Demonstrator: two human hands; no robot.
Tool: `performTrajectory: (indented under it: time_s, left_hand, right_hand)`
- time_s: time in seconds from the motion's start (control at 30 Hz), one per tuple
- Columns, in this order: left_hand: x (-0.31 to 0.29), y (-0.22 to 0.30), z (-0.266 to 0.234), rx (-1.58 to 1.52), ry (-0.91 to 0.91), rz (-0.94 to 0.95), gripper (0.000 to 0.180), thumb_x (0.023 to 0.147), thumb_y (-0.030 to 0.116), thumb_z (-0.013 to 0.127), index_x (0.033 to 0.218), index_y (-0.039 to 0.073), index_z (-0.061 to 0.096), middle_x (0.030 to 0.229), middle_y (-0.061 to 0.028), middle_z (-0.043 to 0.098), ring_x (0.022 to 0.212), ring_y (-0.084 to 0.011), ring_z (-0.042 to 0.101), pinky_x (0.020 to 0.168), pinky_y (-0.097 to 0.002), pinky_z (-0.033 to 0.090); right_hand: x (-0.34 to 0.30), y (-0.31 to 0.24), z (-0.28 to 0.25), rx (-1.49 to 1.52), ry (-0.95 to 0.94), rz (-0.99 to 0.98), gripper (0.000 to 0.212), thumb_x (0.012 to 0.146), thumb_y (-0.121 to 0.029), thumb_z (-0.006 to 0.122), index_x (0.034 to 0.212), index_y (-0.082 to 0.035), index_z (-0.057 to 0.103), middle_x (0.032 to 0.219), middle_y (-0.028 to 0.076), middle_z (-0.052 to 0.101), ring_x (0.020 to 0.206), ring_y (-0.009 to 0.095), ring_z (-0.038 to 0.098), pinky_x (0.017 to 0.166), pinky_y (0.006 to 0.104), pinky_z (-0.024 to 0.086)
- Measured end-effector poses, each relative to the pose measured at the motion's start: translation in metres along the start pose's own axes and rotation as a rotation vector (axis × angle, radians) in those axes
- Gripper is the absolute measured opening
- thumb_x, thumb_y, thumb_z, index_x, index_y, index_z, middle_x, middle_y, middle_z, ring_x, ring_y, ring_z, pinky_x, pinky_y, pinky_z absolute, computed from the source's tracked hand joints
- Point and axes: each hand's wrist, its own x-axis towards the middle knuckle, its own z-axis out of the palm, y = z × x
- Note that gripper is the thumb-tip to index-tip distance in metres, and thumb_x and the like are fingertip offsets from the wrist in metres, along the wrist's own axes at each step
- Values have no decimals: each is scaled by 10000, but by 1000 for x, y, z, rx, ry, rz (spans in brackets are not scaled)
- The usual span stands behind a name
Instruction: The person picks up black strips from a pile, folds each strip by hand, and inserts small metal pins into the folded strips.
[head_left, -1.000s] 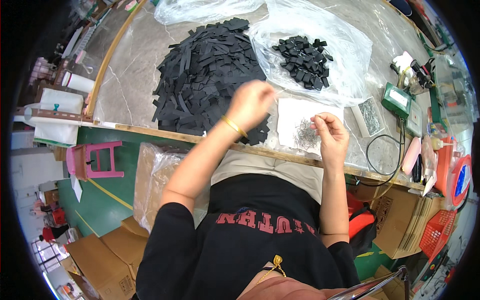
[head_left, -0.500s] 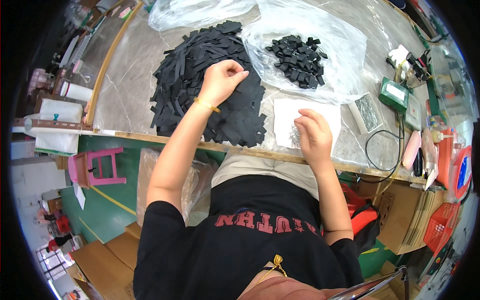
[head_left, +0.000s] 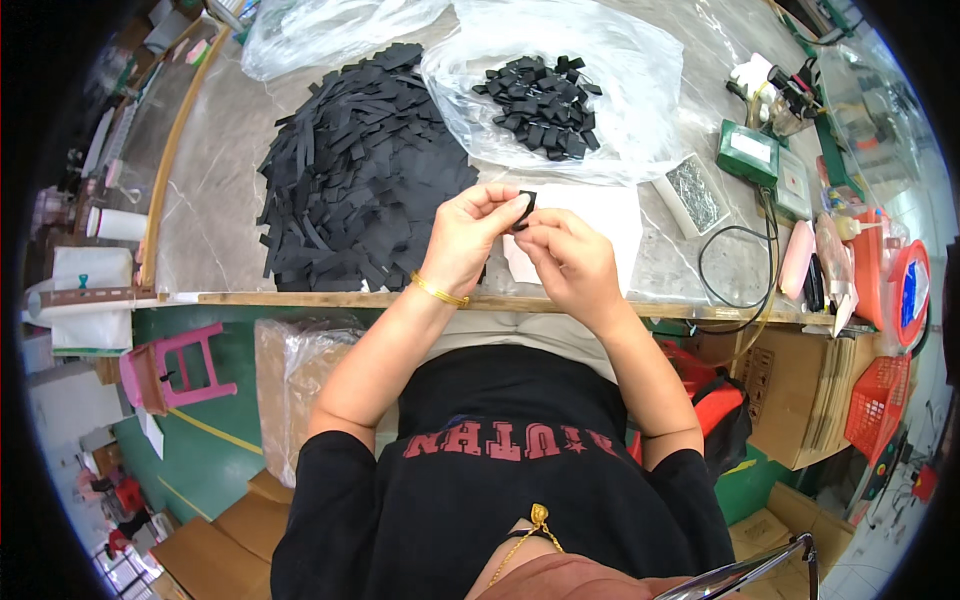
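Observation:
In front of the table edge my two hands meet. My left hand (head_left: 468, 238), with a yellow bangle at the wrist, pinches a short black fabric strip (head_left: 527, 204) that looks bent over. My right hand (head_left: 574, 262) has its thumb and fingertips closed together at the strip's lower end; whatever they hold is too small to make out. Left of the hands spreads a big heap of black strips (head_left: 350, 170). Beyond them, small folded black pieces (head_left: 545, 108) with bits of metal lie on a clear plastic bag (head_left: 640, 100). A white sheet (head_left: 612, 212) lies partly behind my right hand.
A white box of small metal parts (head_left: 695, 198) sits right of the sheet. Farther right are a green device (head_left: 747, 152), a black cable (head_left: 708, 262) and a pink bottle-shaped thing (head_left: 796, 258). The wooden table edge (head_left: 330, 299) runs before me; a pink stool (head_left: 185, 368) stands lower left.
My left hand has come from the strip heap toward the right, and now a black strip shows in it. My right hand has left the metal bits on the sheet and met it.

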Motion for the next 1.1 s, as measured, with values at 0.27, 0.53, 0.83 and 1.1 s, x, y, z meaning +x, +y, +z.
performTrajectory:
  time_s: [0.27,0.53,0.83,1.1]
  left_hand:
    - [-9,-13,-2,203,-5,194,144,838,54,559,945,-36,589,861,-49,604,753,-105,569,723,-238,466]
    - [-13,-14,0,145,9,194,151,817,18,575,958,-33,585,870,-51,605,760,-104,569,725,-236,465]
    - [-11,-11,-2,172,31,173,136,806,8,585,936,-31,591,858,-56,614,759,-97,574,698,-229,480]
    - [-9,-2,-7,337,-91,116,141,805,23,589,936,-29,603,844,-40,612,734,-75,564,634,-224,496]
  right_hand:
    - [1,-5,-4,538,58,683,52,735,-21,632,761,23,625,787,76,610,612,96,531,548,220,434]
    - [-1,-4,-2,430,22,607,53,762,-5,619,786,42,622,841,42,587,624,52,518,540,179,420]
    - [3,-9,-7,344,52,546,63,737,-45,621,772,8,616,775,88,616,630,137,578,537,252,452]
    - [11,-3,-11,185,68,442,45,743,-34,605,784,-18,593,751,106,603,644,214,593,562,296,463]
